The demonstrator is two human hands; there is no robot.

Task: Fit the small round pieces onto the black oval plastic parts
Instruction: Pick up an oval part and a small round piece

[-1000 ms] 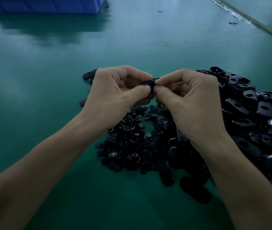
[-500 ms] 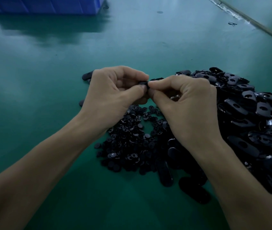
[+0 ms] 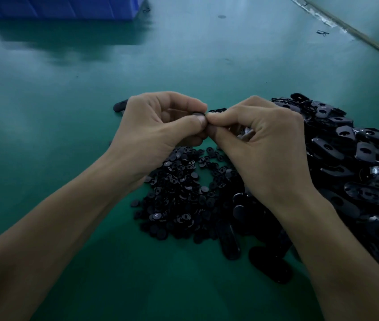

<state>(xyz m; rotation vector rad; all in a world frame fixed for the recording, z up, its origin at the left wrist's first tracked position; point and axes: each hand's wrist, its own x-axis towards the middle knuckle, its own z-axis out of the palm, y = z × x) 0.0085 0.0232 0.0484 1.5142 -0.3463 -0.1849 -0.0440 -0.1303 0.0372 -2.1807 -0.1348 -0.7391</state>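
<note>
My left hand point(image 3: 160, 133) and my right hand point(image 3: 260, 144) meet fingertip to fingertip above the green table. Between my left thumb and forefinger I pinch a black oval part point(image 3: 198, 114), of which only a sliver shows. My right thumb and forefinger pinch a small round piece against it, hidden by the fingertips. Greyish small pieces point(image 3: 245, 134) sit in my curled right palm. Below the hands lies a heap of small round pieces point(image 3: 184, 193). A big pile of black oval parts point(image 3: 357, 158) lies to the right.
Single oval parts lie near the front point(image 3: 228, 237) and one sticks out behind my left hand point(image 3: 119, 105). A blue crate point(image 3: 63, 6) stands at the far left. The table edge point(image 3: 357, 35) runs diagonally at the far right.
Both hands have shifted slightly left and the fingertips have pressed closer together. The black part between them shows less than before.
</note>
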